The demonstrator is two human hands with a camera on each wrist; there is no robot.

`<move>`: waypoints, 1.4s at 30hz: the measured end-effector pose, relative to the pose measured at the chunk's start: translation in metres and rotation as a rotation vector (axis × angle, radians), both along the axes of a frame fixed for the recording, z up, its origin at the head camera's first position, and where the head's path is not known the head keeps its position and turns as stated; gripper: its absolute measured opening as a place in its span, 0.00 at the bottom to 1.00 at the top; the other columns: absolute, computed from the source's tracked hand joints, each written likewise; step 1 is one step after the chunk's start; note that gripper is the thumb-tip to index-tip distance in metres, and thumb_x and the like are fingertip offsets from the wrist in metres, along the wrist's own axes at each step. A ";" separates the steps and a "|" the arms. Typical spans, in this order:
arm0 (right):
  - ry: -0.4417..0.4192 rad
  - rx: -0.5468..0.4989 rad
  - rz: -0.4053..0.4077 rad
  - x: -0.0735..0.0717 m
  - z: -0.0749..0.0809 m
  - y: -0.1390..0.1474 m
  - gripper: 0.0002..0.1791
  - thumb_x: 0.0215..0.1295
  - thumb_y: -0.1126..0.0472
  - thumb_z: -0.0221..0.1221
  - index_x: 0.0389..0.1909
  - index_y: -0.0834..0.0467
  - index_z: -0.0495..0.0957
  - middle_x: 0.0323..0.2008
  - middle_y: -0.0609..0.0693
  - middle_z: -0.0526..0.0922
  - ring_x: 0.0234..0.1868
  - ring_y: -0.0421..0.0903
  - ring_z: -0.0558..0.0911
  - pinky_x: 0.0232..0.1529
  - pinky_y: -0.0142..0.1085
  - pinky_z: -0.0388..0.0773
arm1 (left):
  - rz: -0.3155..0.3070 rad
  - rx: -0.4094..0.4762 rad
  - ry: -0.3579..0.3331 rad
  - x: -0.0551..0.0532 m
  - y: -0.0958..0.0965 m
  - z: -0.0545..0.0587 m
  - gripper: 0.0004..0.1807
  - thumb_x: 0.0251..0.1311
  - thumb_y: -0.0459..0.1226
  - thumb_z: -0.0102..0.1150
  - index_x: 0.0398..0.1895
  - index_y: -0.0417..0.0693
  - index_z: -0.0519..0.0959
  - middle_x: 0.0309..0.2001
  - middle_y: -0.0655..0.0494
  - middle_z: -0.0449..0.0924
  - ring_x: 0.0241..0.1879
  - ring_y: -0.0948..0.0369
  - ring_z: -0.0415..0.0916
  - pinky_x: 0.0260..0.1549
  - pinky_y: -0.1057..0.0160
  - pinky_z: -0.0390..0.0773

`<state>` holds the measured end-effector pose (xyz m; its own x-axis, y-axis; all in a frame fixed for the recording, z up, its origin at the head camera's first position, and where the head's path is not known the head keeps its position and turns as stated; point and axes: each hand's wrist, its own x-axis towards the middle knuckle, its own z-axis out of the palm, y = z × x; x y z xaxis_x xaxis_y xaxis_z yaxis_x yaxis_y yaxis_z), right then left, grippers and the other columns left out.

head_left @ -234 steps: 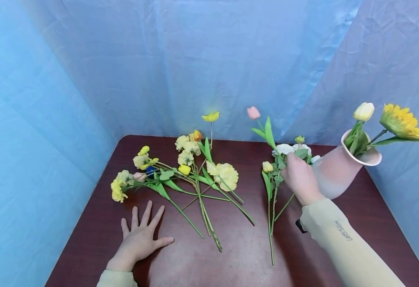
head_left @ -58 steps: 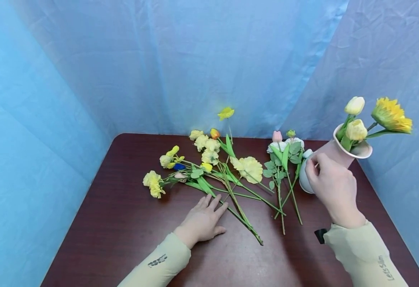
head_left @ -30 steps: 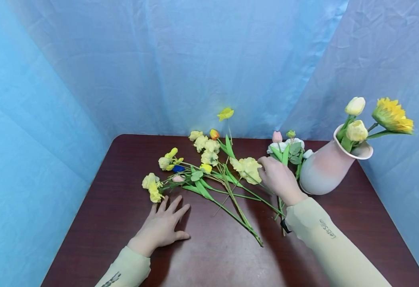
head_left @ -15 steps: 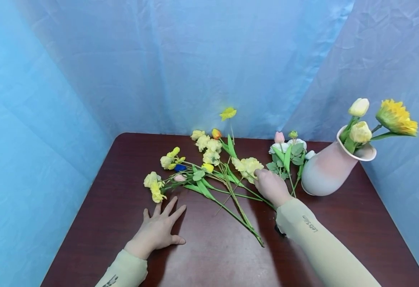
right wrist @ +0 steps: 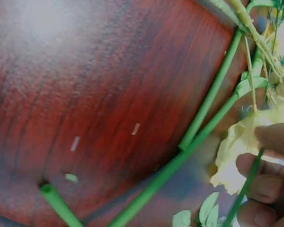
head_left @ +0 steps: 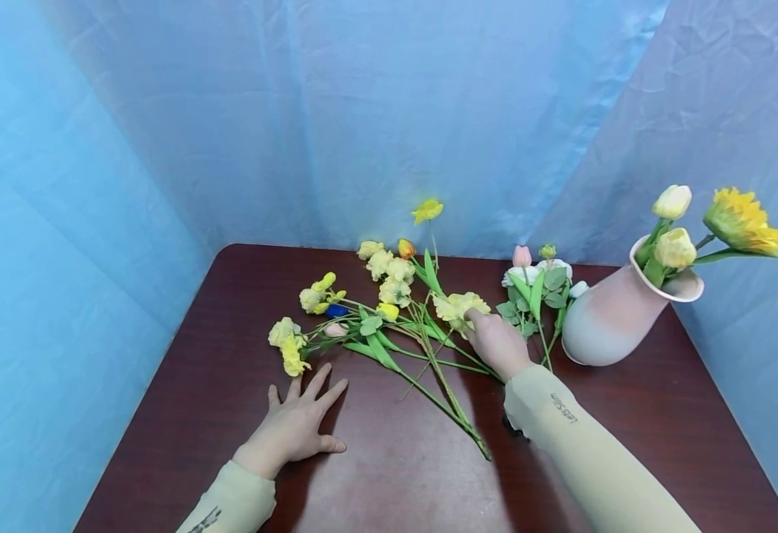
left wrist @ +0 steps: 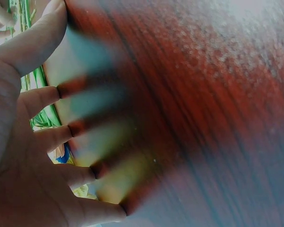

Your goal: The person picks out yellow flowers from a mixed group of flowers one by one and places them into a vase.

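My right hand reaches over the flower pile and pinches the thin green stem of a large pale yellow flower, close below its bloom. That ruffled bloom shows behind the curled fingers in the right wrist view. My left hand lies on the dark red table with fingers spread, its fingertips right by a yellow carnation-like bloom. In the left wrist view, the fingers are straight, their tips on the tabletop.
A pink-and-white vase at the right holds two cream tulips and a yellow sunflower-like bloom. Beside it lie a pink tulip and white roses. Crossed green stems stretch toward the table's front. Blue curtains hang behind.
A second cream tulip has gone from the table into the vase; the pink tulip lies lower. My right hand has moved left from the vase to the pale yellow flower. My left hand shifted left.
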<state>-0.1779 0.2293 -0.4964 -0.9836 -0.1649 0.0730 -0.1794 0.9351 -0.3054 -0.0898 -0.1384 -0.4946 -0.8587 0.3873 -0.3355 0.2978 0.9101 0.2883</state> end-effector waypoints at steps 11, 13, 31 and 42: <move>0.159 0.074 -0.021 0.004 0.021 -0.006 0.06 0.71 0.66 0.51 0.32 0.58 0.67 0.23 0.52 0.71 0.16 0.52 0.71 0.14 0.44 0.66 | -0.008 -0.003 -0.009 0.000 0.000 -0.002 0.54 0.50 0.63 0.73 0.80 0.65 0.60 0.83 0.51 0.44 0.76 0.30 0.48 0.60 0.16 0.46; 0.213 0.070 0.006 0.006 0.026 -0.005 0.06 0.73 0.65 0.51 0.33 0.58 0.68 0.23 0.50 0.69 0.14 0.49 0.68 0.13 0.41 0.63 | -0.009 0.000 -0.012 0.001 0.000 -0.002 0.53 0.51 0.63 0.73 0.80 0.65 0.60 0.83 0.51 0.44 0.76 0.30 0.48 0.60 0.16 0.45; 0.987 0.027 0.222 0.019 0.126 0.024 0.04 0.70 0.66 0.63 0.38 0.65 0.82 0.33 0.57 0.77 0.16 0.55 0.73 0.14 0.49 0.70 | -0.011 0.022 -0.020 0.001 -0.004 0.000 0.54 0.52 0.63 0.71 0.81 0.64 0.59 0.83 0.50 0.43 0.76 0.29 0.45 0.60 0.15 0.42; 1.098 -0.020 0.104 0.037 0.149 0.058 0.04 0.68 0.69 0.65 0.40 0.67 0.84 0.34 0.63 0.81 0.25 0.61 0.80 0.25 0.54 0.75 | -0.018 0.026 -0.017 0.001 -0.003 0.001 0.53 0.52 0.63 0.71 0.81 0.64 0.59 0.83 0.50 0.43 0.76 0.28 0.45 0.60 0.15 0.43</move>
<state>-0.1407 0.2870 -0.3477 -0.3638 -0.2324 0.9020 -0.4398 0.8965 0.0536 -0.0886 -0.1411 -0.4938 -0.8459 0.4115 -0.3392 0.3090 0.8966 0.3172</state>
